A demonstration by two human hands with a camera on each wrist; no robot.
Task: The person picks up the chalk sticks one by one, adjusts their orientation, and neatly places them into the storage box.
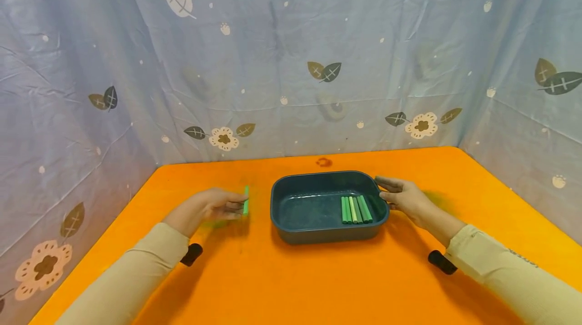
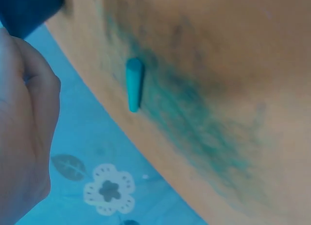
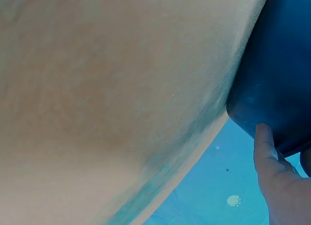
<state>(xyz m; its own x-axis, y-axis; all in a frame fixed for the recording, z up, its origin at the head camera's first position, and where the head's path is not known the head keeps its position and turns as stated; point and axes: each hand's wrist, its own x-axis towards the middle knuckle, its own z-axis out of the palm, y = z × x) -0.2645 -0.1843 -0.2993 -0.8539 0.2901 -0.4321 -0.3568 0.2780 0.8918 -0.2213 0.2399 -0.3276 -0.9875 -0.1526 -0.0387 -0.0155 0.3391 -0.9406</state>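
My left hand [image 1: 218, 203] pinches a green stick [image 1: 246, 200] at its fingertips, upright in the head view and left of the dark blue tray [image 1: 313, 236]. In the left wrist view the curled left hand [image 2: 24, 108] shows at the edge, its fingertips out of frame. A green stick [image 2: 134, 86] with a round end appears over the table beside it. My right hand [image 1: 406, 198] holds the tray's right end, thumb at the rim. In the right wrist view one finger [image 3: 265, 142] lies along the outer wall. Several green sticks [image 1: 356, 210] lie side by side inside the tray, at its right.
The orange table [image 1: 313, 284] carries green smears [image 2: 194, 128] and a reddish mark [image 1: 324, 162] behind the tray. A patterned curtain [image 1: 291, 62] surrounds the table's back and sides. Dark cylinders [image 1: 191, 254] appear by both sleeves.
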